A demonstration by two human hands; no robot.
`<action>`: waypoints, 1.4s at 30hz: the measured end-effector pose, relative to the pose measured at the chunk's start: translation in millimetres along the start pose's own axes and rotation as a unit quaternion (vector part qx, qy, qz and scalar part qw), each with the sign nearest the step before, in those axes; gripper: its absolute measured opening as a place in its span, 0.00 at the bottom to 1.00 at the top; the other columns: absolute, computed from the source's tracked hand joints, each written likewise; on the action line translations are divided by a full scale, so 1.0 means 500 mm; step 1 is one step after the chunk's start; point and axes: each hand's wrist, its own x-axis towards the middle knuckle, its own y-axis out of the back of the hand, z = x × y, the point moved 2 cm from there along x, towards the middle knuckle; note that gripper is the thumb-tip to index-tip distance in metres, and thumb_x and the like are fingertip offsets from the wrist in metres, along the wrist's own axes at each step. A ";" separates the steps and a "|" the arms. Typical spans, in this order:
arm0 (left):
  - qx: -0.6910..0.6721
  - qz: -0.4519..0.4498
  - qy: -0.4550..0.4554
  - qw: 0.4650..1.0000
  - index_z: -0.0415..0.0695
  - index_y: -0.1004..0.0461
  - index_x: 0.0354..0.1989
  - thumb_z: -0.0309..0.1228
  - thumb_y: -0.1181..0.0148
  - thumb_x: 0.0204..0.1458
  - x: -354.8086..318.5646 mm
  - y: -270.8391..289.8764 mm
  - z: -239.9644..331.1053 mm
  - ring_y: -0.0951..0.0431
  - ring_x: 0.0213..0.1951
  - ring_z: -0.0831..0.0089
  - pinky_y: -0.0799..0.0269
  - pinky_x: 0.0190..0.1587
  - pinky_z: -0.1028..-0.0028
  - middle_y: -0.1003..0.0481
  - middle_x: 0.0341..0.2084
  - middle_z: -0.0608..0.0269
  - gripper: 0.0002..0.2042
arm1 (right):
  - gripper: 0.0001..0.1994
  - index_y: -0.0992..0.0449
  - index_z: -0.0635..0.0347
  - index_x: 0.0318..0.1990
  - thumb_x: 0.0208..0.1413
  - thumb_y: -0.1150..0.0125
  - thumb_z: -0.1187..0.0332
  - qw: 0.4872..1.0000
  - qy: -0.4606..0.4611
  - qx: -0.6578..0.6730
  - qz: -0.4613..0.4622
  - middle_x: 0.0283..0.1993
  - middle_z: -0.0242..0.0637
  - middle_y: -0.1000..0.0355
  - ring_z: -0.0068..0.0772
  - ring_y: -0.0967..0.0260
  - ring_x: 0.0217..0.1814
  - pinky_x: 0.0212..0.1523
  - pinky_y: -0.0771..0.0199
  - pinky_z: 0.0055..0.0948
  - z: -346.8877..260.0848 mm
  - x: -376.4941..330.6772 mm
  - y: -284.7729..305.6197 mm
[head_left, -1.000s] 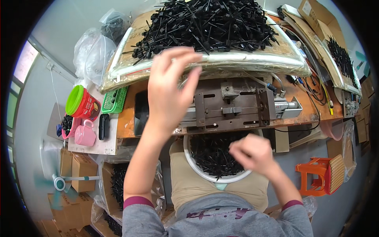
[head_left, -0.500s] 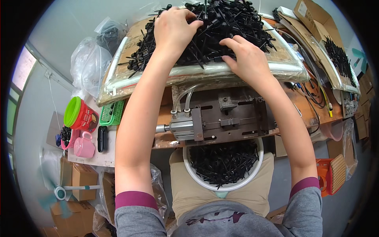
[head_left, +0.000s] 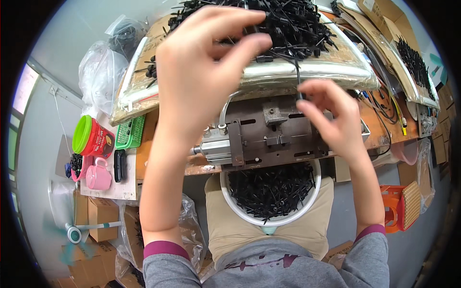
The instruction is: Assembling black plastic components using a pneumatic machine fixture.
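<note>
My left hand (head_left: pixel 199 72) is raised over the front of a heap of black plastic parts (head_left: pixel 300 29), its thumb and forefinger pinched around a dark piece (head_left: pixel 250 30) that looks like one of them. Lower and to the right, my right hand (head_left: pixel 336 117) grips a thin black stick-like plastic part (head_left: pixel 298 77) by its lower end, near the thumb and fingertips. Below the hands sits a dark metal fixture (head_left: pixel 288 129) with a small block and a silver cylinder (head_left: pixel 215 150). On my lap rests a white round basket (head_left: pixel 229 201) full of similar black parts.
The heap lies on a cardboard tray (head_left: pixel 139 72) with white padded edges, raised above the wooden bench. At left stand a red tub (head_left: pixel 98 139), a pink mug (head_left: pixel 99 175) and a green basket (head_left: pixel 129 132). Cables (head_left: pixel 391 110) and an orange stool (head_left: pixel 401 206) are at right.
Both hands have drawn back from the heap toward me. My right hand came down and right over the fixture with a black part; my left hand has come nearer, blurred by motion.
</note>
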 end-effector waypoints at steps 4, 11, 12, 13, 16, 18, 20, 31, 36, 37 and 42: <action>0.055 -0.024 -0.054 0.997 0.37 0.17 0.45 0.17 0.27 0.43 -0.119 -0.019 0.024 0.16 0.44 0.68 0.16 0.44 0.73 0.23 0.54 0.50 0.17 | 0.14 0.23 0.64 0.44 0.49 0.31 0.81 0.990 0.055 -0.109 -0.065 0.49 0.44 0.29 0.42 0.25 0.44 0.43 0.22 0.34 -0.013 -0.130 -0.010; 0.032 -0.046 0.041 0.998 0.36 0.17 0.42 0.17 0.25 0.37 -0.242 -0.050 0.042 0.18 0.42 0.66 0.19 0.45 0.69 0.24 0.54 0.47 0.19 | 0.12 0.26 0.69 0.42 0.49 0.37 0.76 0.960 0.085 -0.203 -0.173 0.64 0.57 0.31 0.45 0.22 0.46 0.47 0.21 0.36 -0.021 -0.216 -0.070; 0.030 -0.054 0.050 0.997 0.36 0.17 0.41 0.17 0.24 0.36 -0.253 -0.055 0.044 0.18 0.42 0.66 0.19 0.44 0.69 0.24 0.54 0.47 0.19 | 0.12 0.26 0.68 0.42 0.49 0.38 0.75 0.948 0.106 -0.247 -0.173 0.64 0.57 0.30 0.39 0.21 0.40 0.43 0.21 0.32 -0.023 -0.214 -0.077; 0.036 -0.053 0.051 0.997 0.36 0.17 0.40 0.19 0.25 0.37 -0.263 -0.059 0.044 0.17 0.41 0.67 0.19 0.42 0.70 0.23 0.52 0.49 0.17 | 0.12 0.26 0.67 0.41 0.48 0.38 0.74 0.942 0.097 -0.263 -0.184 0.63 0.57 0.29 0.35 0.22 0.37 0.40 0.22 0.30 -0.027 -0.207 -0.080; 0.033 -0.049 0.067 0.996 0.37 0.17 0.39 0.21 0.25 0.37 -0.288 -0.065 0.045 0.17 0.38 0.68 0.20 0.41 0.70 0.21 0.49 0.52 0.16 | 0.11 0.26 0.64 0.39 0.47 0.38 0.73 0.926 0.087 -0.303 -0.209 0.61 0.55 0.26 0.25 0.25 0.27 0.32 0.26 0.23 -0.045 -0.180 -0.077; 0.024 -0.057 0.080 0.995 0.37 0.17 0.38 0.21 0.25 0.37 -0.297 -0.063 0.046 0.17 0.37 0.68 0.20 0.41 0.70 0.21 0.49 0.52 0.16 | 0.10 0.26 0.63 0.38 0.46 0.37 0.72 0.919 0.099 -0.317 -0.213 0.59 0.54 0.25 0.21 0.27 0.23 0.29 0.29 0.21 -0.048 -0.172 -0.078; 0.021 -0.082 0.081 0.993 0.36 0.17 0.41 0.20 0.23 0.36 -0.304 -0.061 0.046 0.18 0.39 0.68 0.20 0.43 0.70 0.23 0.51 0.49 0.19 | 0.10 0.26 0.61 0.37 0.45 0.37 0.71 0.917 0.096 -0.324 -0.209 0.57 0.54 0.24 0.22 0.28 0.22 0.28 0.28 0.22 -0.048 -0.171 -0.080; 0.045 -0.037 0.087 0.994 0.36 0.17 0.41 0.17 0.23 0.34 -0.348 -0.066 0.031 0.19 0.38 0.70 0.22 0.44 0.71 0.23 0.53 0.48 0.20 | 0.12 0.20 0.59 0.40 0.46 0.28 0.74 0.990 -0.026 -0.120 -0.073 0.41 0.38 0.21 0.36 0.24 0.29 0.29 0.25 0.31 -0.005 -0.254 -0.051; 0.037 -0.028 0.102 0.994 0.36 0.17 0.40 0.18 0.23 0.33 -0.369 -0.059 0.035 0.19 0.37 0.71 0.23 0.44 0.72 0.23 0.53 0.48 0.20 | 0.06 0.21 0.57 0.34 0.49 0.30 0.74 0.977 -0.107 -0.120 -0.141 0.30 0.33 0.29 0.38 0.25 0.27 0.25 0.26 0.33 0.055 -0.424 -0.129; 0.034 -0.034 0.097 0.994 0.36 0.17 0.41 0.18 0.23 0.33 -0.369 -0.064 0.033 0.19 0.36 0.71 0.23 0.44 0.72 0.23 0.53 0.48 0.20 | 0.06 0.21 0.57 0.33 0.49 0.30 0.72 0.969 -0.120 -0.140 -0.162 0.31 0.34 0.29 0.38 0.25 0.27 0.25 0.25 0.34 0.069 -0.452 -0.152; -0.016 -0.071 0.100 0.992 0.35 0.17 0.42 0.17 0.24 0.37 -0.371 -0.099 0.036 0.17 0.39 0.69 0.20 0.43 0.72 0.25 0.55 0.45 0.19 | 0.08 0.25 0.59 0.28 0.47 0.31 0.68 0.937 -0.161 -0.235 -0.200 0.31 0.38 0.30 0.41 0.24 0.24 0.24 0.24 0.38 0.120 -0.519 -0.255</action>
